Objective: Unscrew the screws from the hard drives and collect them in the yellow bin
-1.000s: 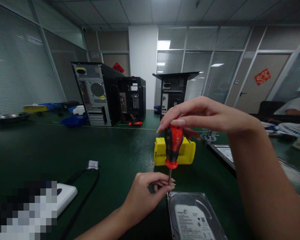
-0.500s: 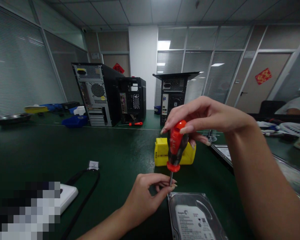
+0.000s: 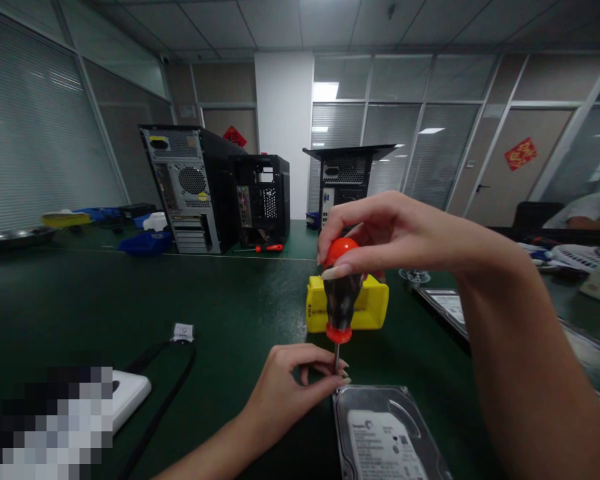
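Observation:
A silver hard drive (image 3: 380,427) with a white label lies flat on the green table, close in front of me. My right hand (image 3: 375,233) grips the top of a red and black screwdriver (image 3: 343,297), which stands nearly upright. Its shaft points down to the drive's far left corner. Fingers and thumb of my left hand (image 3: 300,377) are closed around the lower shaft, right at that corner. The screwdriver's tip, and any screw under it, are hidden by these fingers. Just behind the screwdriver sits a yellow plastic bin (image 3: 375,307).
Computer cases (image 3: 190,187) stand at the back, with a small red screwdriver (image 3: 270,248) before them. A blue bin (image 3: 145,244) and metal bowl (image 3: 17,238) lie left. A white device (image 3: 130,397) with a black strap is front left; another drive (image 3: 445,307) is right.
The fingers of my right hand have shifted round the screwdriver's handle, and the handle has turned and stands more upright. My left hand stays at the shaft. The view has shifted slightly.

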A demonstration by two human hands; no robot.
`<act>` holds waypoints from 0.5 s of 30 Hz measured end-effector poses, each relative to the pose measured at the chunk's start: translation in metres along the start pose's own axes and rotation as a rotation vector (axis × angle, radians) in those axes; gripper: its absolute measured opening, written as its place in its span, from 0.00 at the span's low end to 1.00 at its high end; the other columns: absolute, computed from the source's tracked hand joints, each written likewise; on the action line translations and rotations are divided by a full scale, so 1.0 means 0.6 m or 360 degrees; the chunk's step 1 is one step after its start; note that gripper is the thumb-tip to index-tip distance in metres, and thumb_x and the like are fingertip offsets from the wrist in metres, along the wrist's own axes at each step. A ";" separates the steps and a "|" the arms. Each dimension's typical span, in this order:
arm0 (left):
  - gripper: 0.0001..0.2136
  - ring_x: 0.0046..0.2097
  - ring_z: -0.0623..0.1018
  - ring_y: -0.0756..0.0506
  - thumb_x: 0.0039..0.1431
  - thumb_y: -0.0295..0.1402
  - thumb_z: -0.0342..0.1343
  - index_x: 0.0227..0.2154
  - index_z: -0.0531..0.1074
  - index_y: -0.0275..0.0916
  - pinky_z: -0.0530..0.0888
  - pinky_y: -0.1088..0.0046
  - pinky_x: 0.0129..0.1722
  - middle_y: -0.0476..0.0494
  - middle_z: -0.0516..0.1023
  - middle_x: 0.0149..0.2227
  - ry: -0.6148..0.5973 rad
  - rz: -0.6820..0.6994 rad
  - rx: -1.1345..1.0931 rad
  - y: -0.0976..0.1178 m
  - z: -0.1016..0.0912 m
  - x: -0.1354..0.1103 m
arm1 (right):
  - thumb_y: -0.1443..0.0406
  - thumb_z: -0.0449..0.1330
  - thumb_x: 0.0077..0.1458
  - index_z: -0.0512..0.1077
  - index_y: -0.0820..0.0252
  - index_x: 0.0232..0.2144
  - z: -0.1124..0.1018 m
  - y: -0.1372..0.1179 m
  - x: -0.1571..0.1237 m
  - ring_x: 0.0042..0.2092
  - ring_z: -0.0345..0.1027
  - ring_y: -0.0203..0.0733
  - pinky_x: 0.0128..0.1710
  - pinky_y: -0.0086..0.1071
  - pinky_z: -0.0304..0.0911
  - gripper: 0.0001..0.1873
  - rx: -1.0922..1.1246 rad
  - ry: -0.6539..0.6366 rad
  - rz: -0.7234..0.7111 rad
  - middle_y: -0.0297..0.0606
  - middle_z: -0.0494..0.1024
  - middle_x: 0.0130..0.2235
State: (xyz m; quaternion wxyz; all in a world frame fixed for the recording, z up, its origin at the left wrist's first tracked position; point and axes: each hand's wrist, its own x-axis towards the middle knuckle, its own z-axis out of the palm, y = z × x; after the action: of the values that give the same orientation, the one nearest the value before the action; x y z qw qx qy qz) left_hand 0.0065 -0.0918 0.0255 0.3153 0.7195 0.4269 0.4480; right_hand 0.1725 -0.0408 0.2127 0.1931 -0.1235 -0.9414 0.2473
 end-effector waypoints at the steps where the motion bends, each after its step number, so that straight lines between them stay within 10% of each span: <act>1: 0.04 0.30 0.78 0.48 0.51 0.29 0.63 0.30 0.80 0.37 0.66 0.79 0.24 0.45 0.83 0.31 0.0010 -0.0012 0.0002 -0.001 0.000 0.000 | 0.59 0.62 0.53 0.73 0.68 0.34 0.001 -0.001 0.000 0.31 0.69 0.33 0.26 0.23 0.64 0.15 -0.0038 0.0014 -0.0006 0.37 0.74 0.32; 15: 0.06 0.33 0.79 0.46 0.57 0.31 0.59 0.33 0.81 0.39 0.72 0.75 0.35 0.46 0.83 0.33 -0.0089 -0.0029 0.0050 0.009 -0.004 0.002 | 0.57 0.56 0.57 0.72 0.63 0.29 0.012 0.000 0.005 0.27 0.62 0.32 0.26 0.27 0.54 0.15 -0.0489 0.0189 0.0143 0.32 0.70 0.26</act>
State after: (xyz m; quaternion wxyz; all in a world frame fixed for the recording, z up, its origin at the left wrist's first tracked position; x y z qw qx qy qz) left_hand 0.0066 -0.0931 0.0311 0.3199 0.7326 0.4315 0.4180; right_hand 0.1668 -0.0428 0.2078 0.2160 -0.2078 -0.9487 0.1011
